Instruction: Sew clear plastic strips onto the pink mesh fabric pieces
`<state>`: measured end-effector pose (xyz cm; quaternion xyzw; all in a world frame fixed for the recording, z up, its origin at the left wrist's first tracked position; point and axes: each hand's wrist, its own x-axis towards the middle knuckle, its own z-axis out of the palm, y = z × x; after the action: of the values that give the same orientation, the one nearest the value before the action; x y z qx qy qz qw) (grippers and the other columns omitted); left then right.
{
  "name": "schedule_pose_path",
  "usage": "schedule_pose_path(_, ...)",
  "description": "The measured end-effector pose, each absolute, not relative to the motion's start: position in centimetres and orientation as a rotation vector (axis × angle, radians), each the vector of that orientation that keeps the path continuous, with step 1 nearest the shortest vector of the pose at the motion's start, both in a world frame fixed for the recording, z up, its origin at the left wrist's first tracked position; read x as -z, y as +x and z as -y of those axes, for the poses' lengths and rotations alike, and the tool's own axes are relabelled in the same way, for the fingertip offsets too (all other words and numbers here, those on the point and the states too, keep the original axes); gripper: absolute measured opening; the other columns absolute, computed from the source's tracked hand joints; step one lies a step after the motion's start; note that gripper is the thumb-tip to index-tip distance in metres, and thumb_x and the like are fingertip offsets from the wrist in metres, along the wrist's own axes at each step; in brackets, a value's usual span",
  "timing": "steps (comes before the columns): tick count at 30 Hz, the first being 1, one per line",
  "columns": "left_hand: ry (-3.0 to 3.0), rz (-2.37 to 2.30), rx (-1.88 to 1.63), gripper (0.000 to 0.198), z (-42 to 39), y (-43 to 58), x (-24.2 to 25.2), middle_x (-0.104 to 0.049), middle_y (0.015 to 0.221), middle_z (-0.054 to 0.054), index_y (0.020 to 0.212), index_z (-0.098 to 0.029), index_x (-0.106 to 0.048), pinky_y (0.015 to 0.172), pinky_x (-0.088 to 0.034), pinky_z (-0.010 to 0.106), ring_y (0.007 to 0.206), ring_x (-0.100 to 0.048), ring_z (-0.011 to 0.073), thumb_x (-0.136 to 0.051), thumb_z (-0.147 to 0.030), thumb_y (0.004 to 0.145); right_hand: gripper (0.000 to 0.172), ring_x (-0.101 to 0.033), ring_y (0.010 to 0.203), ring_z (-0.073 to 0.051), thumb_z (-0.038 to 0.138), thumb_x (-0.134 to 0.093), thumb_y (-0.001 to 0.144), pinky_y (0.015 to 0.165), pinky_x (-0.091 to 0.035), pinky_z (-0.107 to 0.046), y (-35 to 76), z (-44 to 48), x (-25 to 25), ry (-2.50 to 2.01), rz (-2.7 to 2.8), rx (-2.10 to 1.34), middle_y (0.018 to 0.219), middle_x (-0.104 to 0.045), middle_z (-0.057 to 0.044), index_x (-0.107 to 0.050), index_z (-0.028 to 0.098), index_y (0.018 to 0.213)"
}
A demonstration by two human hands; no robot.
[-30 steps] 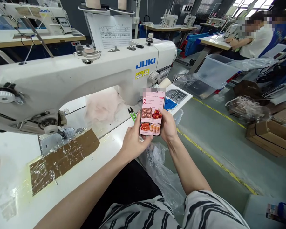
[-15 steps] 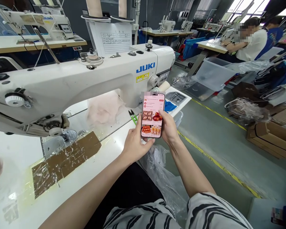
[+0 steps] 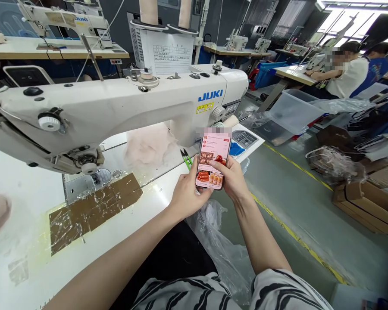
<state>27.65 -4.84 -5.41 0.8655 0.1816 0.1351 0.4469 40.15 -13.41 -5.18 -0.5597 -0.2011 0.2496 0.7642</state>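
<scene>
Both hands hold a smartphone (image 3: 213, 161) upright over the front edge of the white sewing table (image 3: 26, 206). Its screen shows a pink page with food pictures. My left hand (image 3: 186, 196) wraps the phone's lower left side from behind. My right hand (image 3: 233, 178) grips the right side, with its thumb lying across the screen. Just behind the phone stands a white JUKI sewing machine (image 3: 123, 107), with a pale pink piece of fabric (image 3: 150, 146) under its arm.
Green-handled thread snips (image 3: 186, 158) lie on the table left of the phone. Brown tape patches (image 3: 95, 211) cover the table near the needle plate. A clear plastic bag (image 3: 220, 241) hangs by my lap. A clear bin (image 3: 292, 110), cardboard boxes (image 3: 365, 193) and seated people (image 3: 345, 71) are at right.
The phone and both hands have stayed together, shifting slightly right and down in view as the camera moved. My right thumb has slid over the screen and the page has scrolled.
</scene>
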Motion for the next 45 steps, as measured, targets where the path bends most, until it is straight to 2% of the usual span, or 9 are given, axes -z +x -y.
schedule_pose_path(6,2.145,-0.449,-0.301,0.094,4.8,27.4,5.1,-0.067,0.123,0.005,0.157,-0.02,-0.01,0.097,-0.046,0.039,0.103,-0.06,0.026,-0.064,-0.032,0.081,0.042,-0.072,0.092,-0.022,0.025,-0.086,0.063,0.084,-0.058,-0.035,40.3,14.1,5.3,-1.257,0.491,-0.555,0.106,-0.076,-0.001,-0.067,0.022,0.101)
schedule_pose_path(17,2.133,-0.456,-0.306,0.097,4.8,27.4,5.3,-0.068,0.117,0.004,0.157,-0.02,-0.008,0.095,-0.046,0.037,0.103,-0.057,0.0261,-0.064,-0.033,0.08,0.041,-0.072,0.09,-0.023,0.025,-0.086,0.06,0.084,-0.058,-0.037,40.1,13.6,4.8,-1.282,0.488,-0.545,0.103,-0.076,-0.002,-0.067,0.022,0.097)
schedule_pose_path(26,2.136,-0.45,-0.275,0.099,4.8,27.5,5.5,-0.069,0.112,0.004,0.157,-0.021,-0.007,0.092,-0.046,0.036,0.101,-0.057,0.0261,-0.065,-0.033,0.079,0.035,-0.072,0.087,-0.023,0.03,-0.082,0.063,0.079,-0.058,-0.036,40.1,13.5,4.7,-1.281,0.451,-0.552,0.096,-0.077,-0.001,-0.068,0.022,0.094)
schedule_pose_path(31,2.139,-0.434,-0.283,0.097,4.7,27.5,5.7,-0.069,0.114,0.003,0.157,-0.02,-0.008,0.095,-0.045,0.037,0.105,-0.056,0.0272,-0.063,-0.031,0.079,0.035,-0.073,0.081,-0.023,0.034,-0.082,0.063,0.078,-0.057,-0.037,40.3,13.4,4.8,-1.285,0.418,-0.542,0.094,-0.077,-0.002,-0.068,0.022,0.093)
schedule_pose_path(38,2.131,-0.442,-0.271,0.096,4.6,27.5,5.7,-0.068,0.118,0.004,0.158,-0.021,-0.008,0.093,-0.047,0.037,0.109,-0.055,0.0291,-0.062,-0.031,0.079,0.034,-0.072,0.086,-0.024,0.04,-0.08,0.065,0.078,-0.057,-0.036,40.2,13.4,4.6,-1.271,0.367,-0.515,0.093,-0.078,-0.002,-0.07,0.022,0.092)
schedule_pose_path(45,2.148,-0.43,-0.312,0.096,4.7,27.5,5.8,-0.067,0.121,0.004,0.158,-0.023,-0.007,0.095,-0.046,0.037,0.107,-0.057,0.0276,-0.063,-0.029,0.08,0.035,-0.072,0.083,-0.022,0.038,-0.081,0.063,0.075,-0.057,-0.033,40.0,13.3,4.3,-1.264,0.343,-0.522,0.091,-0.077,-0.001,-0.071,0.022,0.092)
